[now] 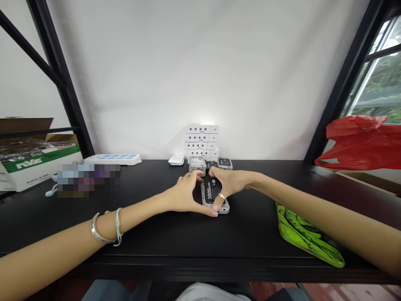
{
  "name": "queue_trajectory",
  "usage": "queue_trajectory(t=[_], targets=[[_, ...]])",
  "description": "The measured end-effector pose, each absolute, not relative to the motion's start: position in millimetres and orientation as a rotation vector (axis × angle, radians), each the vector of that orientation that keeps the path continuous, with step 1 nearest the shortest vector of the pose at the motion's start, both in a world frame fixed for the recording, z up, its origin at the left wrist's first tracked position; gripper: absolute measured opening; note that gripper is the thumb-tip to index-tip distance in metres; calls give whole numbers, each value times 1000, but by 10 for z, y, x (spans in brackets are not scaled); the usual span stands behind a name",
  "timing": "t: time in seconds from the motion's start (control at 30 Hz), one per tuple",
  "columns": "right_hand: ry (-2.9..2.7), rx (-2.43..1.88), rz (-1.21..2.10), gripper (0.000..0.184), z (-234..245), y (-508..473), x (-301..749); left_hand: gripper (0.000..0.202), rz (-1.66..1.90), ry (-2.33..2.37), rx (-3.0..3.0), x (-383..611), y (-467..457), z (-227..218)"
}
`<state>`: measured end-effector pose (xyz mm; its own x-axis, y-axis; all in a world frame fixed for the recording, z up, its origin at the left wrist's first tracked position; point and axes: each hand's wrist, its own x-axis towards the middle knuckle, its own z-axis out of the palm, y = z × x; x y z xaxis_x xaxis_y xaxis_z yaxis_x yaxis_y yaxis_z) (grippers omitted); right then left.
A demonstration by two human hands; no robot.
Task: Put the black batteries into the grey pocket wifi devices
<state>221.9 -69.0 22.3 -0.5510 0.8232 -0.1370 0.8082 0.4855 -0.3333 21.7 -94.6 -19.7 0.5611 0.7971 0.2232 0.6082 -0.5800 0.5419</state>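
A grey device (215, 196) with a black battery marked "3000" in it lies flat on the black table (200, 234). My left hand (184, 195) curls around its left side, thumb at the near edge, fingers at the far edge. From the right, my right hand (226, 184) holds the other side, its ringed thumb pressing the near right corner. Both hands grip the device together.
Behind the device lie similar grey units (197, 164) and a stack of small white boxes (201, 140). A white power strip (112, 159) sits at back left, a cardboard box (34, 161) far left, a green patterned tray (308, 236) near right, a red bag (363, 142) far right.
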Motion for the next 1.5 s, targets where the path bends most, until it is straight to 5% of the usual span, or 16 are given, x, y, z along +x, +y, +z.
queue_trajectory(t=[0.1,0.33,0.53,1.07,1.37,1.5], targets=[[-2563,-1350,639,68,217,-701,2274,102,656,1137,2400,219,-940,-221],[-1957,-1168,1389,51,251,-483,2498,100,672,1132,2394,227,-956,-243],[-1633,-1460,1053,38,240,-10,2628,103,595,1191,2353,242,-999,-188],[-2015,-1744,509,22,-20,325,2402,101,620,1133,2410,218,-969,-229],[-2380,-1662,440,60,123,88,2425,99,594,1131,2452,205,-948,-267],[-2455,-1517,142,46,39,133,2464,99,594,1131,2461,205,-943,-269]])
